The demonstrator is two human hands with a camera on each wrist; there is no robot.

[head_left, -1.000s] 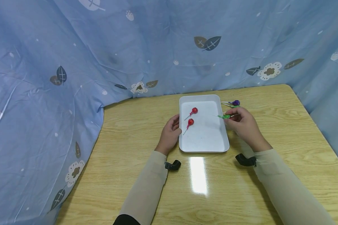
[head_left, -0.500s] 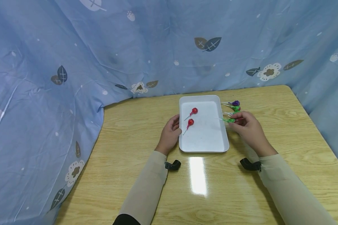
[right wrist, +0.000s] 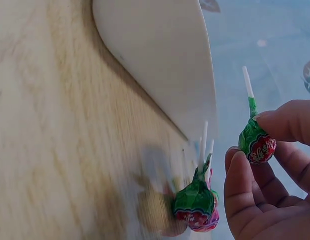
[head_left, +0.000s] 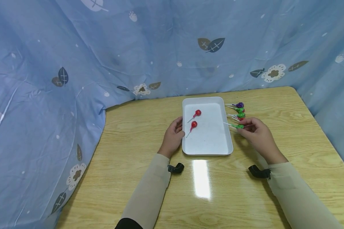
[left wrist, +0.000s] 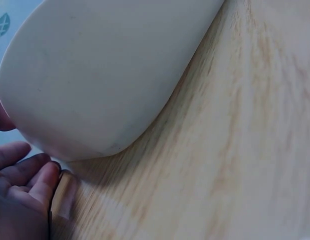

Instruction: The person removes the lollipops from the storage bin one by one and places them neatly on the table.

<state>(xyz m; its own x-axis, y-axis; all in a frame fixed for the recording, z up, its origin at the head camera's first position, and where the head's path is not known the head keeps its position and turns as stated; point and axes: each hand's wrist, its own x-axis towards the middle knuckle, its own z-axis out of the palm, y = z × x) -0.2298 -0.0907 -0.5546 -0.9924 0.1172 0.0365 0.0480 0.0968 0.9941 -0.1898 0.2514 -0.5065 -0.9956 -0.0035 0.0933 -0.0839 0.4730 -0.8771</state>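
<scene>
My right hand (head_left: 259, 136) pinches a green-wrapped lollipop (right wrist: 257, 142) by its head between thumb and fingers. Its white stick points left toward the right rim of a white tray (head_left: 209, 143), and in the right wrist view the lollipop looks raised above the table. My left hand (head_left: 172, 138) holds the tray's left edge, the thumb at the rim and the fingers against the outer side. Two red lollipops, an upper red lollipop (head_left: 198, 112) and a lower red lollipop (head_left: 194, 124), lie inside the tray on its left half.
Right of the tray, a purple lollipop (head_left: 240, 105), a green lollipop (head_left: 240, 110) and others lie in a row on the wooden table (head_left: 137, 133), sticks pointing left. A blue patterned curtain (head_left: 172, 57) hangs along the table's back and left side.
My right hand has moved right and nearer to me with the green lollipop, away from the tray's right rim. More of the lollipop row now shows. My left hand and the tray have stayed put.
</scene>
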